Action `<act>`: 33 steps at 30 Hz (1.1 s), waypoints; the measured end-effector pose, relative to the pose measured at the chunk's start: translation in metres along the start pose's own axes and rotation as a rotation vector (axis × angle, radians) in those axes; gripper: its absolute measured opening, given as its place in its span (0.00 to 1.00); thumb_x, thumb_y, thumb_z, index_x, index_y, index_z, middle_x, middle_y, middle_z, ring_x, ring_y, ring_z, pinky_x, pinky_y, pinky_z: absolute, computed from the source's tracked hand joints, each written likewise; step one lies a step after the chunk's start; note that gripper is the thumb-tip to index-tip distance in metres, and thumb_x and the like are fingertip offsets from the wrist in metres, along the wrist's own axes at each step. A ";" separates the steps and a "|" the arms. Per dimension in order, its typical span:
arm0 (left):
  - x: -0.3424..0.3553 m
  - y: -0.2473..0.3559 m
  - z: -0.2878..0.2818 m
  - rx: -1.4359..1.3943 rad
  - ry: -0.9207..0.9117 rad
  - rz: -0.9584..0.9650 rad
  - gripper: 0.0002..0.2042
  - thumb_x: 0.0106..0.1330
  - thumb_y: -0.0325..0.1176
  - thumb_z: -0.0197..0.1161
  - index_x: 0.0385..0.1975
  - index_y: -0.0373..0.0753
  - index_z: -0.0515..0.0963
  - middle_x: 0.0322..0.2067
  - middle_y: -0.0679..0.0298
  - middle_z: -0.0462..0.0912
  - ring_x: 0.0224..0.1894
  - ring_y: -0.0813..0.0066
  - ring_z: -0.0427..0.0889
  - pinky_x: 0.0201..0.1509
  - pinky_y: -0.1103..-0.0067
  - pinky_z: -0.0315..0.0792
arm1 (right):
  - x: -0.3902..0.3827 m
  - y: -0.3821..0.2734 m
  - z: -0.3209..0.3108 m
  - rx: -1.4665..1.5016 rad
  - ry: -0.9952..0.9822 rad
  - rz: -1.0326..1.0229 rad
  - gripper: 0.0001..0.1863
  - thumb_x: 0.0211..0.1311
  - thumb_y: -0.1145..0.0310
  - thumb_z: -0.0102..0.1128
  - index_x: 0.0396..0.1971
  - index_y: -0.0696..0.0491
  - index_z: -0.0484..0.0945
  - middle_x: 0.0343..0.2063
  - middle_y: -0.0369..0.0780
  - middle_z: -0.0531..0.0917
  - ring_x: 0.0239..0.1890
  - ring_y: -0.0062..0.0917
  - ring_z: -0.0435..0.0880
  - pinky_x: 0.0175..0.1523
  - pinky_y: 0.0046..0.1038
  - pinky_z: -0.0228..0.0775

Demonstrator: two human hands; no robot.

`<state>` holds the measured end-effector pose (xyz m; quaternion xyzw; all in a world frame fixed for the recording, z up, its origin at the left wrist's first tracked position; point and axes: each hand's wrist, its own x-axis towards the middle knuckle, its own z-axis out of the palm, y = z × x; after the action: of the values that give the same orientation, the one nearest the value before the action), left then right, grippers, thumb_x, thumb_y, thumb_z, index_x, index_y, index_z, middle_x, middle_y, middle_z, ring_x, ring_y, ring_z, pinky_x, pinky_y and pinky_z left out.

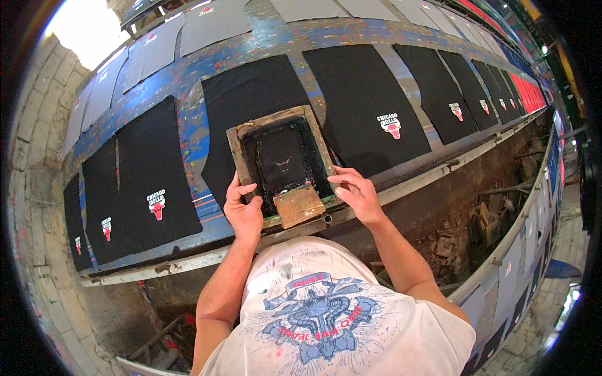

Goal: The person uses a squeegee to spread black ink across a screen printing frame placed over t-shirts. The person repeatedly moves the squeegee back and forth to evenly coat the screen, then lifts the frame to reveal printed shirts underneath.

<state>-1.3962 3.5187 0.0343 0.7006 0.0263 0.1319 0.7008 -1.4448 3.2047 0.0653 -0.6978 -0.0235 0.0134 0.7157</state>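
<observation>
A small wooden screen-printing frame (237, 150) lies over a black cut fabric panel (254, 84). Dark ink smears its inner walls, and a small bull's-head outline shows on its mesh. My left hand (243, 207) grips the frame's near left corner, thumb bent over the rim. On the opposite side, my right hand (356, 191) has its fingers curled at the near right corner. Between my hands, a squeegee with a worn wooden handle (299, 207) leans on the near rim, its lower edge inside the frame. The fabric directly beneath the frame is hidden.
Black panels with red-and-white bull prints (370, 106) line the long paint-spattered table (276, 34) on both sides. Grey panels (216, 25) lie along its far side. A metal rail (157, 266) runs along the near edge. A brick wall (37, 156) stands at left; another table of panels (508, 276) is at right.
</observation>
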 end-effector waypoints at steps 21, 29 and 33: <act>0.001 0.000 -0.002 -0.025 -0.013 -0.055 0.14 0.57 0.10 0.65 0.39 0.34 0.87 0.79 0.47 0.75 0.75 0.60 0.79 0.77 0.70 0.72 | 0.001 0.008 0.003 -0.019 0.046 -0.066 0.22 0.72 0.75 0.71 0.64 0.56 0.87 0.71 0.47 0.77 0.70 0.31 0.80 0.73 0.35 0.76; 0.002 -0.001 -0.001 -0.037 -0.002 -0.086 0.13 0.57 0.10 0.65 0.37 0.34 0.87 0.79 0.48 0.74 0.75 0.62 0.79 0.76 0.71 0.71 | 0.001 0.010 0.002 -0.009 0.051 -0.069 0.22 0.72 0.76 0.70 0.65 0.56 0.86 0.72 0.47 0.77 0.71 0.32 0.80 0.72 0.35 0.77; 0.002 0.000 -0.003 -0.064 -0.018 -0.107 0.13 0.57 0.10 0.65 0.38 0.34 0.87 0.80 0.47 0.73 0.74 0.64 0.80 0.75 0.72 0.72 | 0.002 0.006 0.005 0.028 0.096 -0.089 0.21 0.73 0.76 0.69 0.65 0.55 0.86 0.72 0.46 0.78 0.71 0.31 0.80 0.72 0.35 0.77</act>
<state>-1.3948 3.5217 0.0343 0.6765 0.0530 0.0890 0.7291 -1.4434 3.2095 0.0589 -0.6859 -0.0200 -0.0515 0.7256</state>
